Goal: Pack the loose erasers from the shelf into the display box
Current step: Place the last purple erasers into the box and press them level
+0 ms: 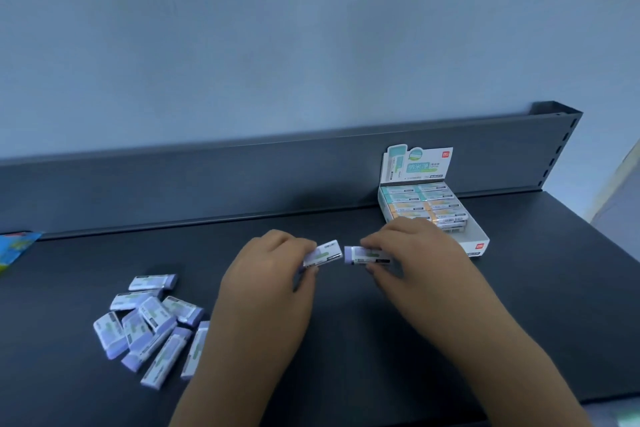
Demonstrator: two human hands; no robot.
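Head view, looking down on a dark shelf (pixel 346 340) with a raised back rail, against a pale blue wall. Both forearms reach in from the bottom edge and meet near the middle of the shelf. The left hand (pixel 273 274) is curled, fingers and thumb pinched around one eraser (pixel 323 252) that juts out to the right, tilted with its far end higher. The right hand (pixel 408 250) is likewise closed in a pinch on a second eraser (pixel 363 255), which lies nearly level with its purple end pointing left. The two erasers' near ends face each other, close but not touching. Both hands are palm-down, knuckles up; whether they rest on the shelf or hover just above it cannot be told.

Behind the right hand, against the back rail, stands the display box (pixel 479 243), its printed header card upright. Rows of green- and orange-sleeved erasers fill its rear part; the front part, nearest the right hand, shows white bottom.

Left of the left forearm lies a loose pile of purple erasers (pixel 149 326) in white sleeves, some overlapping, at mixed angles. At the far left edge a blue package (pixel 15 248) is partly in view.
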